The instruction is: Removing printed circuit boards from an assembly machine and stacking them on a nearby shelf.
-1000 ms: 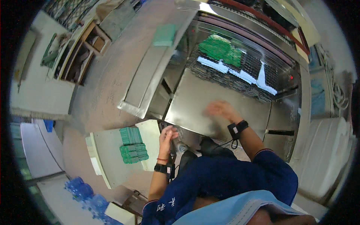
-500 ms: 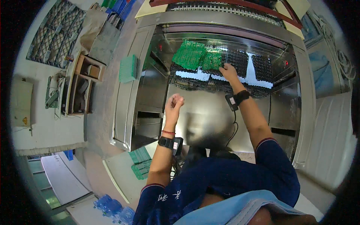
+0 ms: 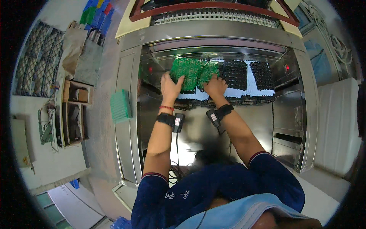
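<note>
Two green circuit board panels (image 3: 187, 70) lie side by side at the left end of a row in the steel machine's recess. My left hand (image 3: 171, 88) rests at the lower left corner of the larger one, thumb and fingers spread against its edges. At the lower edge of the smaller green panel (image 3: 210, 71), my right hand (image 3: 216, 87) has its fingers curled against the board; its fingertips are partly hidden. Dark panels (image 3: 235, 73) with scalloped edges lie to the right, and white sheet-like strips (image 3: 249, 76) show between and below them.
The steel frame (image 3: 127, 110) walls the recess on both sides, with a roller (image 3: 221, 45) along its far end. A green rack-like block (image 3: 121, 106) sits on the left ledge. Cables hang from black wrist devices (image 3: 177, 122). A wooden shelf (image 3: 79, 91) stands farther left.
My left hand has moved forward onto the larger green panel. My right hand has shifted left along the smaller one. The view has tilted, and the green boards at lower left have left it.
</note>
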A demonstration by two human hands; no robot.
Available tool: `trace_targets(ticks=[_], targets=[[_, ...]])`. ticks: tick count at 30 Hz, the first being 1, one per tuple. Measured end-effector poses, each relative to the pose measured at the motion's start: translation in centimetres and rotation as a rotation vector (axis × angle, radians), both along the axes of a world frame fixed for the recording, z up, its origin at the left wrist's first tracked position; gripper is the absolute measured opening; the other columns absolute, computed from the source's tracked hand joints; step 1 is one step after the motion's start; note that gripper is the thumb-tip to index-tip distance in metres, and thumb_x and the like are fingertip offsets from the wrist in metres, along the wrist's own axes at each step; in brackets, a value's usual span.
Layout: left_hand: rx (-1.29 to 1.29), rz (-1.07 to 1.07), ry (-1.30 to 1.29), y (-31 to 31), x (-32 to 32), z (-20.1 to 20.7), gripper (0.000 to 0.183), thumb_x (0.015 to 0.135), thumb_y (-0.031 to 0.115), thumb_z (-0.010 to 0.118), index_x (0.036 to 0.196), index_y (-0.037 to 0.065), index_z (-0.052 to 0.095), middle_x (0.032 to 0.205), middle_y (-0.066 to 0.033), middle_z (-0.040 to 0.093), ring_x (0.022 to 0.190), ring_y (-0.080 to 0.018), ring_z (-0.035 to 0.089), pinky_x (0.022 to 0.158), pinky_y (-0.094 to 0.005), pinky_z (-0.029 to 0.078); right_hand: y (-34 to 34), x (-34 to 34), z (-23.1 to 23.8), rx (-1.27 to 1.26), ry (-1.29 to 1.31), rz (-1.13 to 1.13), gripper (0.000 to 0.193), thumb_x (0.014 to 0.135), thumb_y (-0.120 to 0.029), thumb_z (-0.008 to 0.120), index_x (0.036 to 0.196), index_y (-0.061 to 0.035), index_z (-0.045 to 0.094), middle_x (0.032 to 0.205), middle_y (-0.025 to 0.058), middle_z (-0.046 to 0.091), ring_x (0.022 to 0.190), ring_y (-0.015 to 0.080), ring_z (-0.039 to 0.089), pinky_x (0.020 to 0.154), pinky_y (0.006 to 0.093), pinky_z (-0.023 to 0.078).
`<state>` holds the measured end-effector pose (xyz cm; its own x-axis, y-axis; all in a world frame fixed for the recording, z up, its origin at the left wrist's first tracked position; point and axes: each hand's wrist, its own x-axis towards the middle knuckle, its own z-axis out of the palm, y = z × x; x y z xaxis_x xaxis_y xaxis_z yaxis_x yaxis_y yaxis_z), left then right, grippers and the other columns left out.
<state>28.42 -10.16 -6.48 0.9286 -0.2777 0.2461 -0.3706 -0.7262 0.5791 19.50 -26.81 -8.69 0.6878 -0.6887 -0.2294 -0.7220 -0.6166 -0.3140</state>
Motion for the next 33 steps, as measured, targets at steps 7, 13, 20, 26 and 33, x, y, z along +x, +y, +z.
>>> trace_targets(ticks=[7,13,20,26,33], targets=[[0.257,0.056,0.404,-2.9,5.5,-1.0,0.099,0.071,0.068,0.052,0.131,-0.008,0.030,0.127,-0.0309,0.040,0.120,-0.0381,0.041,0.096,-0.0400,0.037,-4.3,0.5,-3.7,0.315,-0.143,-0.261,0.059,0.067,-0.042,0.069,0.105,0.0009,0.059,0.100,0.0248,0.060,0.095,0.0380,0.058,0.080,0.0431,0.046],[0.348,-0.002,0.524,-2.8,7.2,-1.9,0.100,0.071,0.073,0.047,0.131,-0.005,0.031,0.119,-0.0263,0.051,0.111,-0.0378,0.050,0.091,-0.0425,0.041,-4.6,0.6,-4.6,0.362,-0.205,-0.163,0.052,0.073,-0.045,0.063,0.094,0.0032,0.061,0.109,0.0258,0.056,0.102,0.0374,0.055,0.086,0.0422,0.045],[0.317,0.023,0.495,-2.3,6.9,-2.8,0.097,0.071,0.073,0.046,0.128,-0.005,0.036,0.118,-0.0245,0.052,0.110,-0.0371,0.051,0.088,-0.0448,0.043,-3.1,0.5,-4.2,0.280,-0.266,-0.162,0.055,0.071,-0.042,0.066,0.096,0.0067,0.058,0.096,0.0274,0.059,0.092,0.0383,0.059,0.080,0.0421,0.047],[0.272,0.035,0.494,-1.7,7.0,-3.2,0.097,0.072,0.072,0.046,0.129,-0.005,0.035,0.120,-0.0250,0.050,0.112,-0.0366,0.049,0.091,-0.0430,0.041,-3.8,-0.1,-5.4,0.683,-0.633,-0.389,0.044,0.065,-0.016,0.075,0.098,0.0062,0.057,0.080,0.0200,0.063,0.073,0.0275,0.063,0.066,0.0338,0.050],[0.273,-0.015,0.484,-1.9,7.0,-3.2,0.100,0.072,0.072,0.046,0.129,-0.009,0.034,0.119,-0.0291,0.050,0.113,-0.0380,0.048,0.094,-0.0399,0.039,-7.7,-6.7,-3.0,0.986,-0.928,-0.511,0.045,0.069,0.000,0.069,0.110,0.0026,0.052,0.084,0.0101,0.063,0.075,0.0152,0.059,0.063,0.0273,0.047]])
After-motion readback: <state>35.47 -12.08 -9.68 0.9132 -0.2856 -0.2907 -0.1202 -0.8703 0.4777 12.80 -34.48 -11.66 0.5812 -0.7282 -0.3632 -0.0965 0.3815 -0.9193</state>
